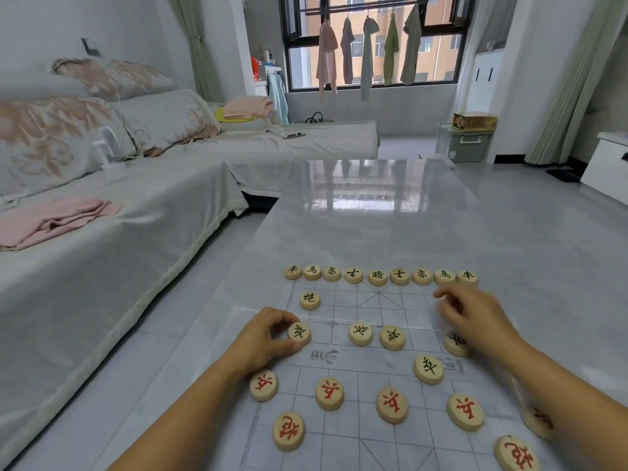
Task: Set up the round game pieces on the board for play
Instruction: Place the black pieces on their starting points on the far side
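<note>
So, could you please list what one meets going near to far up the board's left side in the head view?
Nearest red piece, second red piece, black piece pinched by the left hand, lone black piece, corner piece of the far row.

The far row of pieces [377, 277] reads in black, left to right: 車 馬 象 士 将 士 象 馬 車. The black cannon piece [309, 299] below its left end reads 炮. The black soldier piece [299, 333] at the left reads 卒, as do three more to its right. Four red soldier pieces [329, 392] read 兵, upside down. The board [356, 307] bears faint grey print across its middle band, which cannot be read.
</note>
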